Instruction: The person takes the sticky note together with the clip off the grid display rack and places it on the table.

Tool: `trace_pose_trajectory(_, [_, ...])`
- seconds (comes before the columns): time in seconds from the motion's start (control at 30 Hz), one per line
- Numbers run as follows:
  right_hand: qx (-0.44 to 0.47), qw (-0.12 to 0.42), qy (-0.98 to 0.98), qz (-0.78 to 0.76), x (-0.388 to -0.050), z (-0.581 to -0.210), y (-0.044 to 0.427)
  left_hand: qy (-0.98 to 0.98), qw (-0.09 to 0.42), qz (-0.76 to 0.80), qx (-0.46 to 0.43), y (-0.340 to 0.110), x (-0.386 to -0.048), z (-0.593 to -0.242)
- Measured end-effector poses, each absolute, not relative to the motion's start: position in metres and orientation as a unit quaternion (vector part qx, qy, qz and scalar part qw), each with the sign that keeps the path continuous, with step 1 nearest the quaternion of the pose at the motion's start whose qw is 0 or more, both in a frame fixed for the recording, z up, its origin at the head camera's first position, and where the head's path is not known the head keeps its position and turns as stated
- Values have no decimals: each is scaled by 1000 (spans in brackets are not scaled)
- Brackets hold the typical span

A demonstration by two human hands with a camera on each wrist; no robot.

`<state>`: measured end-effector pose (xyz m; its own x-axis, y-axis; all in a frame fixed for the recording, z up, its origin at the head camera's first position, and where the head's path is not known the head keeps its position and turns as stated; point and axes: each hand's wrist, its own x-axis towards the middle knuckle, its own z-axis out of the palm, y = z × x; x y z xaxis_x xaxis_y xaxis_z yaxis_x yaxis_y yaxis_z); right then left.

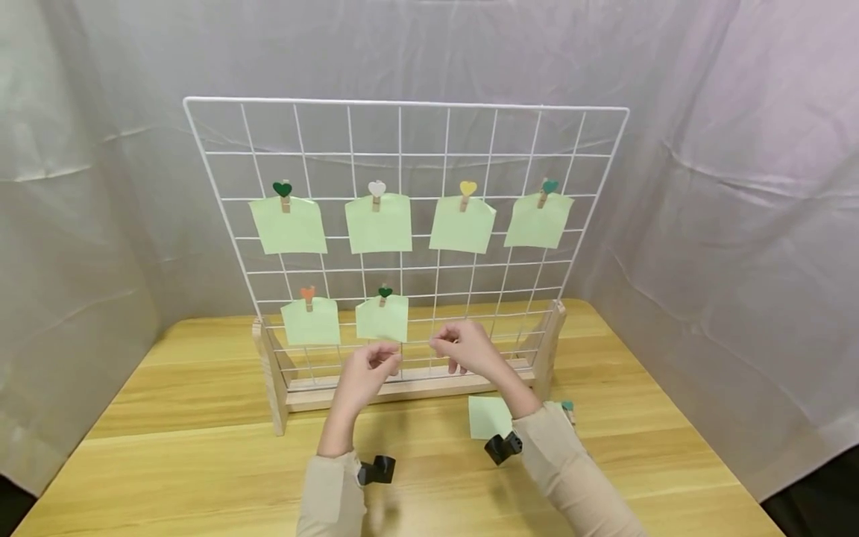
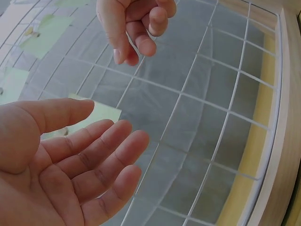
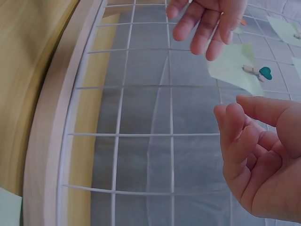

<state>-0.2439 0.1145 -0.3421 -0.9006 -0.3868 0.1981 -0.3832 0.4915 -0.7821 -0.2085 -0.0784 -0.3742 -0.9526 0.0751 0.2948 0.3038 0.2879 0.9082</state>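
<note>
A yellow wood-grain table with rounded far corners (image 1: 168, 455) carries a pale wooden stand with two side posts (image 1: 429, 384); before its right end lie a square light-green paper note (image 1: 488, 416) and a teal-topped wooden clip (image 1: 567, 406), partly hidden.

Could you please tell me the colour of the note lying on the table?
The note is pale green, seen best in the head view.

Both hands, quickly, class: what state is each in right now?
Left hand: open, holding nothing.
Right hand: open, fingers loosely curled, holding nothing.
</note>
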Motion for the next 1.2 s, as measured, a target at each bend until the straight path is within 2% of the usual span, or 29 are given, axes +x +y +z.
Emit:
trace_pose_trajectory(0.43, [-253,-45,857,-448,-247,-322,98,-799,115,-582,-102,-94,-208,-366])
trace_pose_trajectory(1.2, [-281,-68,841,-458,-249,-300,70,-805,157,-571,-41,-109,-204,-351])
